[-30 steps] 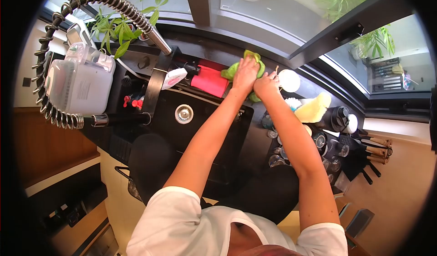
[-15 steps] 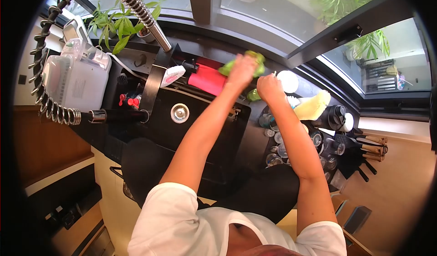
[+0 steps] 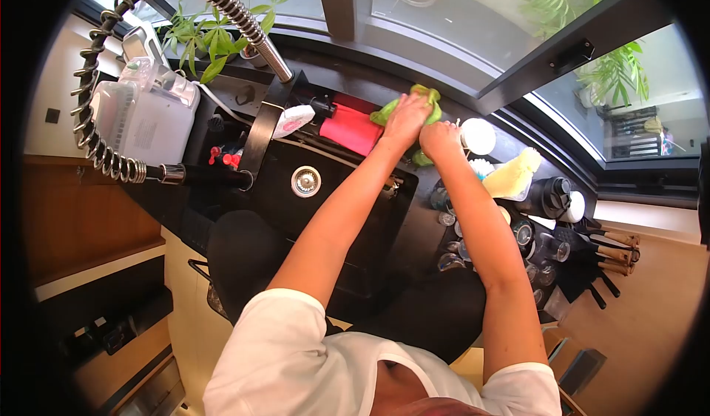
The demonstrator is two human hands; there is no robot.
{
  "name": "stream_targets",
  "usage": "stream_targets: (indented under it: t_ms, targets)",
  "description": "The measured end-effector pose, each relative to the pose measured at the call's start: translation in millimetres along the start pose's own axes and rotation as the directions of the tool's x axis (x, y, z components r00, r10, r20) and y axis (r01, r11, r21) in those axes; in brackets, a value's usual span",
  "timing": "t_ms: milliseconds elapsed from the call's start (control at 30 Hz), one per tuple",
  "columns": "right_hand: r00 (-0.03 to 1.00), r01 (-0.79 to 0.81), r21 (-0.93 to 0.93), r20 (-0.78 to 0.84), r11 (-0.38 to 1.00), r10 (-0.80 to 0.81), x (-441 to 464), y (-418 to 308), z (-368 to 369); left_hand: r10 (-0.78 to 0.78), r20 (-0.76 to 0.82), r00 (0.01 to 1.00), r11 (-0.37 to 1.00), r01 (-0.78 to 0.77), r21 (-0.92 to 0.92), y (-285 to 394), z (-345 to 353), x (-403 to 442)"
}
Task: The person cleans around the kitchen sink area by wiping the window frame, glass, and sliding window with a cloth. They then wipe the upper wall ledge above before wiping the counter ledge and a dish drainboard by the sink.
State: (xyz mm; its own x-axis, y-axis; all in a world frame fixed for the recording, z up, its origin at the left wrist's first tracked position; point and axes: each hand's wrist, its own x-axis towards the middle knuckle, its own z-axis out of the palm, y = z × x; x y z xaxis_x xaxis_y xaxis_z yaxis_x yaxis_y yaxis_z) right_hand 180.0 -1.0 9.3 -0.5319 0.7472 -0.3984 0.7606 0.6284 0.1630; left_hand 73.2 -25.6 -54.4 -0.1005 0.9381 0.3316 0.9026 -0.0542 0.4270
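**Green cloth beneath the left hand, far side of the black sink**

The soft, crumpled cloth (image 3: 427, 92), bright green and irregularly folded, is partly covered by the left hand (image 3: 407, 121); whether it is gripped cannot be told. The right hand (image 3: 441, 141) is curled just beside; its grasp is hidden. A smooth red sheet (image 3: 350, 128) is seen left, a round white object (image 3: 478, 136) right.

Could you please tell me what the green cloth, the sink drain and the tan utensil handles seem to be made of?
The green cloth looks like soft fabric, matte and loosely bunched. The sink drain looks like polished stainless steel, from its silvery glints. The tan utensil handles look like smooth wood by their color, though plastic is possible.
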Motion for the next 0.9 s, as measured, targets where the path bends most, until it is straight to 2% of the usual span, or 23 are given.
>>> stream_targets:
  t_ms: [33,67,100,133,167,233,267,300,367,433,500,633,667,767,867,900]
  targets:
    - [1.000,-0.011,0.000,0.000,1.000,0.011,0.8,-0.9,1.3,-0.033,-0.005,0.999,0.998,0.034,0.052,-8.9,-2.4,-1.7]
    - [1.000,-0.022,0.000,0.001,1.000,0.022,0.9,-2.0,2.5,-0.152,-0.062,0.986,0.985,0.156,0.072,-17.2,-15.0,-4.9]
    - [0.999,-0.034,-0.001,0.003,0.999,0.034,1.4,-1.6,3.9,-0.198,-0.156,0.968,0.968,0.218,0.123,-35.7,-17.8,-10.2]
    - [0.997,-0.012,0.040,0.076,0.999,0.009,6.6,2.8,2.7,-0.222,-0.268,0.938,0.947,0.273,0.170,-54.3,-21.5,-16.8]
    - [0.995,-0.007,0.064,0.097,0.998,0.001,9.4,4.8,3.1,-0.290,-0.270,0.918,0.905,0.355,0.235,-73.0,-28.3,-18.6]
    - [0.991,0.001,0.114,0.136,0.994,-0.016,13.5,6.7,3.5,-0.449,-0.293,0.844,0.833,0.514,0.205,-80.2,-47.1,-13.2]
    - [0.993,-0.011,0.122,0.120,0.992,-0.003,14.3,3.9,3.4,-0.429,-0.392,0.814,0.809,0.539,0.233,-76.5,-37.7,-10.9]
    - [0.994,-0.023,0.127,0.105,0.992,0.009,14.8,0.8,3.6,-0.442,-0.339,0.830,0.807,0.533,0.255,-72.0,-31.4,-10.3]
    - [0.994,-0.042,0.110,0.107,0.993,0.031,15.8,-2.7,3.9,-0.293,-0.294,0.910,0.900,0.367,0.236,-50.5,-11.1,-18.9]
    - [0.990,-0.059,0.075,0.135,0.995,0.049,16.6,-8.0,1.1,-0.142,-0.117,0.983,0.956,0.167,0.243,-18.3,-0.6,-31.0]
    - [0.997,-0.035,0.086,0.073,0.996,0.028,11.2,-8.0,2.5,-0.072,-0.134,0.988,0.996,0.078,0.044,6.8,2.3,-39.2]
    - [0.998,0.039,0.046,0.044,0.998,-0.041,28.6,3.4,28.5,-0.139,-0.098,0.985,0.980,0.151,0.130,-28.2,-18.5,-27.1]
    - [0.995,0.101,0.048,-0.033,0.994,-0.099,39.2,10.8,47.8,-0.172,-0.152,0.973,0.950,0.204,0.234,-47.8,-16.8,-22.2]
    - [0.970,0.210,-0.020,-0.123,0.977,-0.211,35.8,13.7,48.8,-0.363,-0.284,0.887,0.889,0.421,0.178,-76.7,-31.5,-0.3]
    - [0.998,0.068,0.088,-0.021,0.994,-0.066,22.4,3.3,24.6,-0.375,-0.350,0.858,0.859,0.464,0.217,-68.5,-7.3,8.6]
    - [0.999,0.045,0.075,-0.020,0.996,-0.043,20.3,0.2,20.1,-0.366,-0.139,0.920,0.879,0.391,0.272,-48.2,-14.9,7.6]
